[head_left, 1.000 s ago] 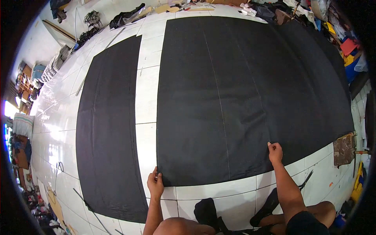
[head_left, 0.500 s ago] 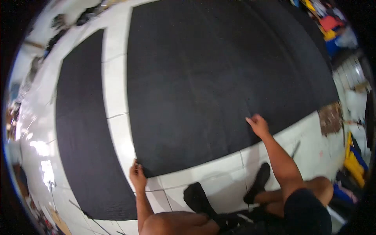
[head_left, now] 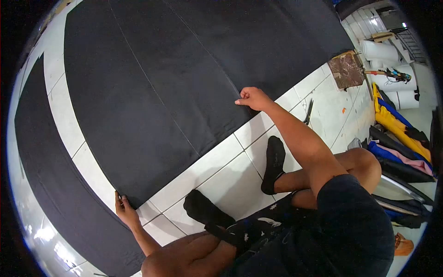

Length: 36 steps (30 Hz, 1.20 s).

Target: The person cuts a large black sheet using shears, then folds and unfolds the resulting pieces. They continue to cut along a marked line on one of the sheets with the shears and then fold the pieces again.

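A wide sheet of black cloth [head_left: 152, 101] lies on the white tiled floor, with two thin lines running along it. My left hand [head_left: 125, 210] is at its near left corner, fingers pressed together on the cloth edge. Over the right part of the sheet, my right hand [head_left: 251, 99] is closed in a pinch, with the fingertips at one of the lines and the cloth slightly raised there. A separate long strip of black cloth [head_left: 50, 152] lies to the left, across a band of bare tile.
My feet in black socks [head_left: 274, 164] are on the tiles near the cloth edge. Dark scissors [head_left: 308, 112] lie right of my right hand. Beyond are a brown block [head_left: 346, 71], white rolls [head_left: 379, 51] and a pile of coloured fabric [head_left: 400, 123].
The view has turned and shifted right, so the cloths appear further left and tilted. My left hand is still at the corner; my right hand still pinches over the sheet.
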Each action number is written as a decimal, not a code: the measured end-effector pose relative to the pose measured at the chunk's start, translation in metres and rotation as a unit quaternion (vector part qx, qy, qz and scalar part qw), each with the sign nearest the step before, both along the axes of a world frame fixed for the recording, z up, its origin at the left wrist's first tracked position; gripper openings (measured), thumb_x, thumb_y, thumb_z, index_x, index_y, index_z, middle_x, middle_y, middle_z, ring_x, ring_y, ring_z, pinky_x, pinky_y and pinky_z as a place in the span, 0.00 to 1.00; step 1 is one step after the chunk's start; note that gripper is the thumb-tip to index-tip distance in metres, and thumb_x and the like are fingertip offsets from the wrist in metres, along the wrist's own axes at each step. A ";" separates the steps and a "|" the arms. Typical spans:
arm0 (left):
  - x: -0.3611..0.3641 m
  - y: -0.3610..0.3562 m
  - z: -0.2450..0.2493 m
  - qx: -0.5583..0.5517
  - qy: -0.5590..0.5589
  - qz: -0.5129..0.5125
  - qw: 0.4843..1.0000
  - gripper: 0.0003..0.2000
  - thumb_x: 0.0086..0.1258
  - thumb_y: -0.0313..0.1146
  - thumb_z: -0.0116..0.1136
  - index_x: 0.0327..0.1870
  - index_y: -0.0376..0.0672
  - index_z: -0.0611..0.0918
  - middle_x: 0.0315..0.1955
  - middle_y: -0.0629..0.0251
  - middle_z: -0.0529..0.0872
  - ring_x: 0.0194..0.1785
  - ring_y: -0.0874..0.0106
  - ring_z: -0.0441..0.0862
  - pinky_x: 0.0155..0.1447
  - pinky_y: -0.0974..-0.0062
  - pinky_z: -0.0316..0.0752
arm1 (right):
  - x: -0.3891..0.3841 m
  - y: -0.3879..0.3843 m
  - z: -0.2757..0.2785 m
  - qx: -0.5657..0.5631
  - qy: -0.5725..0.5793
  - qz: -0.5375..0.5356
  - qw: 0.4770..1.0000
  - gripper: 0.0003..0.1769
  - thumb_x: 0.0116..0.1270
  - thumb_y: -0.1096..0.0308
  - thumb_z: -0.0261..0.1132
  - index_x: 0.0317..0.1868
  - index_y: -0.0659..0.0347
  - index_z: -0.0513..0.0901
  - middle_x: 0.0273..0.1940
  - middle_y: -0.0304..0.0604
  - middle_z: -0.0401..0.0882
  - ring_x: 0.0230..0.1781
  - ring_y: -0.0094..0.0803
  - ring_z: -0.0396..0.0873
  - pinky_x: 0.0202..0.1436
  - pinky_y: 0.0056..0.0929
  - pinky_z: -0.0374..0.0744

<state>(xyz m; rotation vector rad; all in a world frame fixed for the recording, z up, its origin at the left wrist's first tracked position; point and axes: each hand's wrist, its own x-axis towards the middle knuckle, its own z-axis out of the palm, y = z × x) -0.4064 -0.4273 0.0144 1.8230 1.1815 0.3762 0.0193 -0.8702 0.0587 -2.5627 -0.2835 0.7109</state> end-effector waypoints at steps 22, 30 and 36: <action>0.001 -0.006 -0.005 0.034 0.008 0.042 0.999 0.19 0.69 0.25 0.59 0.62 0.40 0.82 0.29 0.71 0.77 0.29 0.81 0.69 0.35 0.79 0.69 | 0.057 -0.027 0.083 -0.081 -0.080 0.248 0.962 0.24 0.57 0.54 0.76 0.45 0.60 0.80 0.37 0.46 0.83 0.40 0.42 0.83 0.43 0.39 0.80; 0.014 -0.022 0.004 0.104 -0.001 0.069 0.992 0.18 0.71 0.24 0.57 0.61 0.33 0.81 0.30 0.66 0.77 0.30 0.76 0.70 0.37 0.75 0.70 | 0.059 -0.108 0.205 -0.217 -0.079 0.252 0.940 0.21 0.55 0.58 0.77 0.43 0.60 0.80 0.34 0.44 0.82 0.36 0.40 0.82 0.39 0.41 0.79; 0.008 -0.012 -0.014 0.167 0.012 0.039 0.985 0.17 0.71 0.25 0.57 0.60 0.33 0.81 0.31 0.63 0.79 0.30 0.73 0.73 0.37 0.74 0.70 | 0.016 -0.185 0.179 -0.198 -0.009 0.169 0.966 0.21 0.57 0.60 0.77 0.44 0.62 0.80 0.32 0.46 0.83 0.33 0.38 0.83 0.38 0.37 0.80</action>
